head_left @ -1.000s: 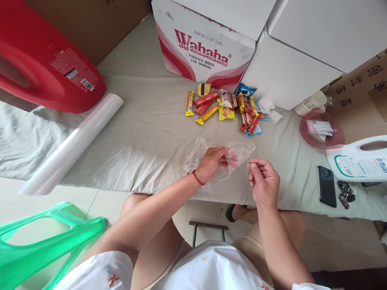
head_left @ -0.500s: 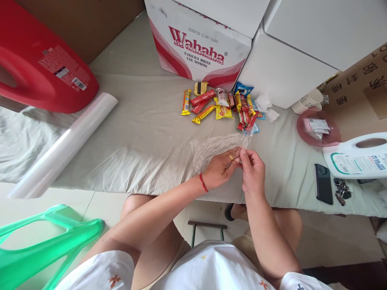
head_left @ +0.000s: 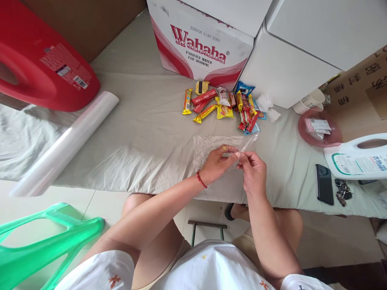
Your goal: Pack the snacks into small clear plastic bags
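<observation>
A clear plastic bag (head_left: 203, 150) lies crinkled on the cloth-covered surface, partly hidden under my fingers. My left hand (head_left: 218, 164), with a ring and a red wrist cord, pinches the bag's edge between thumb and fingers. Right beside it, the fingertips of my right hand (head_left: 254, 171) are closed on the same edge, close to touching the left thumb. Just beyond the bag is a pile of wrapped snacks, among them a yellow packet (head_left: 225, 111), a red bar (head_left: 204, 97) and a gold-wrapped stick (head_left: 205, 114).
A Wahaha carton (head_left: 199, 48) stands behind the snacks. To the left are a plastic film roll (head_left: 66, 141), a red jug (head_left: 45, 60) and a green stool (head_left: 60, 241). At right sit a pink bowl (head_left: 317, 137), a white bottle (head_left: 356, 161), a phone (head_left: 324, 184) and keys (head_left: 343, 191).
My left fingers have shifted and straightened a little, with the thumb now on top near the right fingertips. The bag has spread slightly. The snacks stay where they were.
</observation>
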Action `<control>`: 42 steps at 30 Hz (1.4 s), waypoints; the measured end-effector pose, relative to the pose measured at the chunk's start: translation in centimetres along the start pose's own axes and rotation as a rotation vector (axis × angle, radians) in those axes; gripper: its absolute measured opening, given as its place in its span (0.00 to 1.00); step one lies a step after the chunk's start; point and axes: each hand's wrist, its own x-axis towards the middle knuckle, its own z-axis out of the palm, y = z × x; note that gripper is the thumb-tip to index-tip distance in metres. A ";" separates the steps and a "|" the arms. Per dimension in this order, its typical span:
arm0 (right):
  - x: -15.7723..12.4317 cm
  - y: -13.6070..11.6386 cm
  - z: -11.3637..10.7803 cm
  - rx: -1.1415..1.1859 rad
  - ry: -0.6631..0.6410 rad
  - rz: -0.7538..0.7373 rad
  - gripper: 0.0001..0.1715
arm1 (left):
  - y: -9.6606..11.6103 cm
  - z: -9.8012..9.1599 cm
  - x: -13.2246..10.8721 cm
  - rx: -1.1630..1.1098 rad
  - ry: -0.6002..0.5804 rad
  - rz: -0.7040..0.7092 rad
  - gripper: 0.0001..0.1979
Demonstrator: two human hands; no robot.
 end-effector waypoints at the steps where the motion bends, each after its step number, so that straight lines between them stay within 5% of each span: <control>1: 0.0 0.2 -0.1 -0.051 -0.008 -0.038 0.19 | -0.1 0.0 0.1 0.006 0.026 -0.001 0.15; 7: -0.1 1.3 -0.7 -0.172 0.024 -0.158 0.13 | -0.1 -0.6 0.8 -0.170 0.198 -0.092 0.06; 11: -0.3 0.7 -0.6 -0.261 0.040 -0.256 0.11 | 1.2 -0.8 0.5 -0.256 0.122 -0.173 0.11; 18: -0.9 -0.6 0.0 -0.442 -0.025 -0.485 0.08 | 0.6 -0.7 0.8 0.104 0.124 -0.058 0.16; 30: -0.1 -1.0 0.0 0.170 -0.002 0.178 0.12 | -0.4 -0.9 1.2 -0.001 0.157 -0.098 0.20; 42: 1.7 -1.9 -3.3 0.414 0.005 0.318 0.12 | 2.0 -2.7 2.2 -0.267 0.215 -0.185 0.24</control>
